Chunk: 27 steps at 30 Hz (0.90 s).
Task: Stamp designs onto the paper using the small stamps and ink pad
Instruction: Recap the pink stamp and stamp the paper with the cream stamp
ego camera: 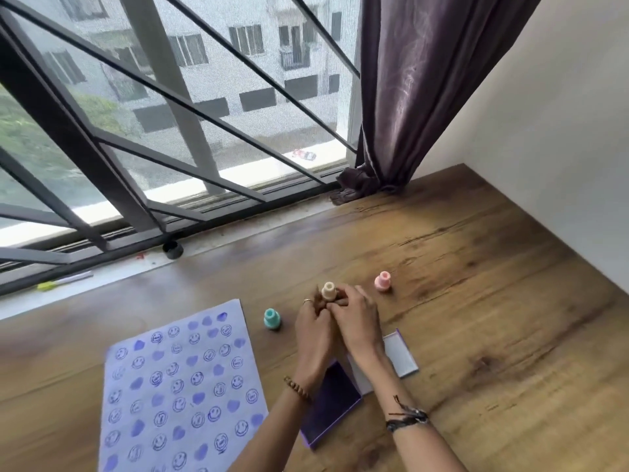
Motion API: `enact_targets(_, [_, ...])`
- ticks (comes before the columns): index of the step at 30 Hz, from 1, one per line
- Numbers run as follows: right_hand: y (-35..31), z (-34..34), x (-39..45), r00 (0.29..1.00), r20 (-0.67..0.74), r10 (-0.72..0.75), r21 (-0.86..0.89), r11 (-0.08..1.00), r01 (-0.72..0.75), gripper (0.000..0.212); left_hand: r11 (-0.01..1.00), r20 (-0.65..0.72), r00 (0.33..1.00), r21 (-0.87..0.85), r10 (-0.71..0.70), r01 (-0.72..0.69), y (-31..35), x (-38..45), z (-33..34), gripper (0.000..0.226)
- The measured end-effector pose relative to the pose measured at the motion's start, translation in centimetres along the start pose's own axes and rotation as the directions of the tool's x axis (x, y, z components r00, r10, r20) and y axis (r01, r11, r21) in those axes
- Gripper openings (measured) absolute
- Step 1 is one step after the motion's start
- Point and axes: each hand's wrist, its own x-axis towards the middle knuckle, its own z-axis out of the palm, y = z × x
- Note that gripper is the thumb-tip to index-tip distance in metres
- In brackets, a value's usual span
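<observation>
A cream stamp (328, 290) stands upright between my fingertips, with my left hand (315, 330) and my right hand (355, 321) both closed around its base. Left of my hands stands a teal stamp (272, 318), and a pink stamp (383, 281) stands to the right. The paper (177, 390) lies at the lower left, covered with several blue smiley faces and hearts. An open purple ink pad (332, 400) sits under my wrists, with its white-lined lid (400, 356) to the right.
The wooden table (493, 301) runs to a white wall on the right. A window with dark bars and a purple curtain (401, 97) is behind. On the sill lie a black cap (173, 249) and a yellow-tipped pen (64, 280).
</observation>
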Motion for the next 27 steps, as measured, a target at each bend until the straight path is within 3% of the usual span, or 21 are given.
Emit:
enact_targets(5, [0.0, -1.8, -2.6, 0.999, -0.03, -0.035, 0.177, 0.983, 0.04, 0.013, 0.993, -0.066, 0.998, -0.116, 0.0, -0.008, -0.7, -1.8, -1.5, 0.039])
enact_targets(10, [-0.7, -3.4, -6.4, 0.999, 0.05, 0.003, 0.506, 0.862, -0.028, 0.01, 0.896, 0.186, 0.981, -0.422, -0.06, 0.135, -0.7, -4.3, -3.3, 0.023])
enact_targets(16, [-1.2, -3.2, -9.6, 0.993, 0.113, -0.046, 0.489, 0.872, -0.015, 0.01, 0.918, 0.23, 0.973, -0.391, 0.035, 0.06, -0.3, -6.7, -6.1, 0.021])
enact_targets(21, [-2.3, -1.5, -11.5, 0.989, 0.138, 0.06, 0.555, 0.822, -0.128, 0.02, 0.905, 0.197, 0.98, -0.416, -0.005, 0.088, -0.9, -8.0, -7.5, 0.021])
enact_targets(23, [-2.5, -1.2, -11.7, 0.965, 0.193, 0.179, 0.685, 0.679, -0.263, 0.025, 0.943, 0.122, 0.992, -0.33, -0.015, 0.055, -1.5, -8.2, -8.6, 0.021])
enact_targets(24, [-2.5, -1.3, -11.8, 0.937, 0.257, 0.237, 0.765, 0.543, -0.347, 0.026, 0.975, 0.062, 0.998, -0.223, 0.012, 0.002, -1.8, -8.2, -9.2, 0.02])
enact_targets(26, [-2.4, -1.8, -12.1, 0.86, 0.419, 0.293, 0.827, 0.267, -0.494, 0.023, 0.989, -0.04, 0.989, 0.057, 0.141, -0.138, -2.6, -8.1, -10.3, 0.017])
enact_targets(27, [-2.3, -2.1, -12.4, 0.823, 0.486, 0.293, 0.815, 0.188, -0.548, 0.021, 0.962, -0.05, 0.975, 0.183, 0.216, -0.204, -3.0, -8.0, -10.6, 0.018])
